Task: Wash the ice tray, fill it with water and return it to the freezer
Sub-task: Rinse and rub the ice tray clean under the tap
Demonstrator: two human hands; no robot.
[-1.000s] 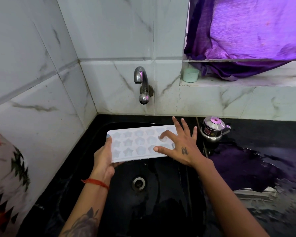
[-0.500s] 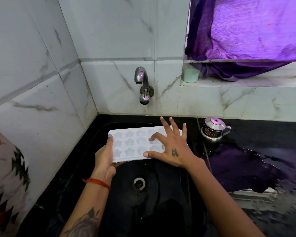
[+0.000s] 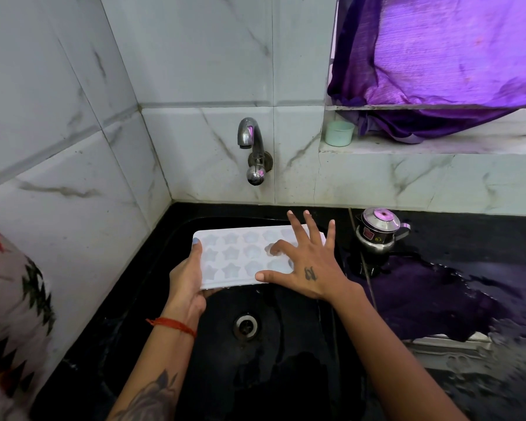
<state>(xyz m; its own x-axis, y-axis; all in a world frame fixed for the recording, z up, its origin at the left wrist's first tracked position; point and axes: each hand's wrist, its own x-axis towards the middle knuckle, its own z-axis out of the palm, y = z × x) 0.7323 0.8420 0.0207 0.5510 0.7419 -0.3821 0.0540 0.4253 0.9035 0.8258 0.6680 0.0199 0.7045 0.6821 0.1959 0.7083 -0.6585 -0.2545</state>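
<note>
Below the tiled wall [image 3: 195, 71], a black sink [image 3: 286, 360] fills the corner, its drain [image 3: 246, 326] near the middle of the basin. That basin is the reason for everything else: whatever runs off the work falls into it and goes down the drain rather than onto the wet counter [image 3: 468, 284] to the right.

Over the far half of the basin the white tray [image 3: 234, 256] is held level, moulds up, roughly beneath the tap [image 3: 252, 147]. No water shows at the spout, so my guess is that this is the rubbing part of the wash, with rinsing and filling not yet done. Keeping it flat and close under the spout would make both easy.

At the tray's left end the left hand [image 3: 186, 281] grips it, thumb on top of the rim and fingers curled beneath, so one hand carries the whole weight and steadies it against pressure from above. The right hand [image 3: 304, 262] lies spread across the tray's right part, most fingers straight and fanned; the thumb rests at the near edge and the forefinger bends down into a mould, likely scrubbing it. It holds nothing.

Right of the sink a small steel pot [image 3: 377, 232] stands on the counter, clear of the hands. On the ledge [image 3: 438, 147] above, a pale green cup [image 3: 339, 133] sits under a purple cloth [image 3: 438, 56], out of splash range.
</note>
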